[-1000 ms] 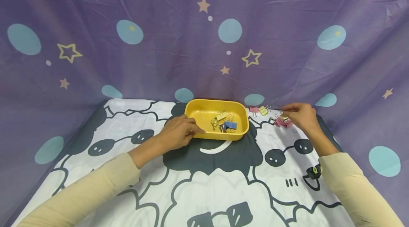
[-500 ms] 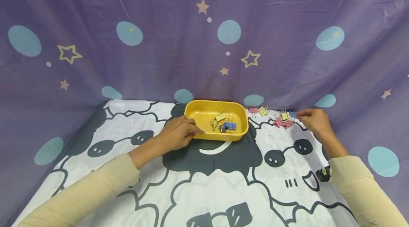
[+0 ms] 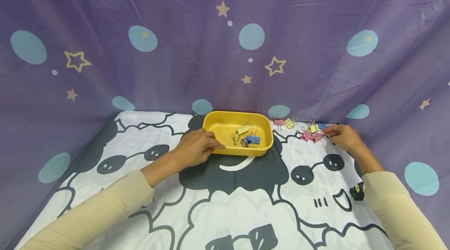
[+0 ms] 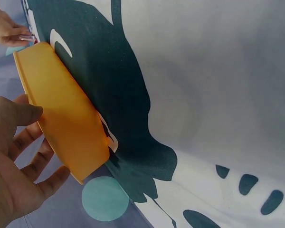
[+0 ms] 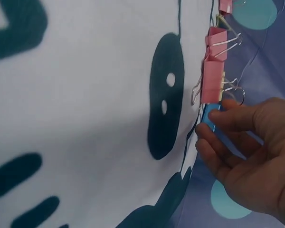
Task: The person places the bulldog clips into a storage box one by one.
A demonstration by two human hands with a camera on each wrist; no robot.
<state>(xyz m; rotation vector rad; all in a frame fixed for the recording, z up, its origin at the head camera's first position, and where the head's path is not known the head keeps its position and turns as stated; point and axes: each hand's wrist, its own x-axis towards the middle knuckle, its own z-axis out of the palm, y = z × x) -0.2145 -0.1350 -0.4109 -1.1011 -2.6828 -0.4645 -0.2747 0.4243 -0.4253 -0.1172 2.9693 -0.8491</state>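
Note:
My left hand (image 3: 197,146) grips the near left rim of a yellow plastic box (image 3: 246,151); in the left wrist view the thumb lies on its outer wall. Inside are yellow binder clips (image 3: 242,128), a blue one (image 3: 254,139) and a dark one. At the back right, my right hand (image 3: 342,137) is at a pile of binder clips. Its thumb and fingers pinch a blue binder clip (image 5: 210,115), mostly covered by the thumb in the right wrist view. Pink binder clips (image 5: 213,80) and a yellow one (image 3: 313,128) lie right beside the fingertips.
A pink binder clip (image 3: 279,122) and a yellow one (image 3: 290,123) lie between box and pile. A small black object (image 3: 357,191) shows beside the right sleeve. The sheep-print cloth (image 3: 218,207) meets a purple curtain (image 3: 197,62) behind the box.
My right hand has moved right from above the pile to its right side, uncovering the yellow and blue clips, then slightly down. My left hand and the box have stayed put.

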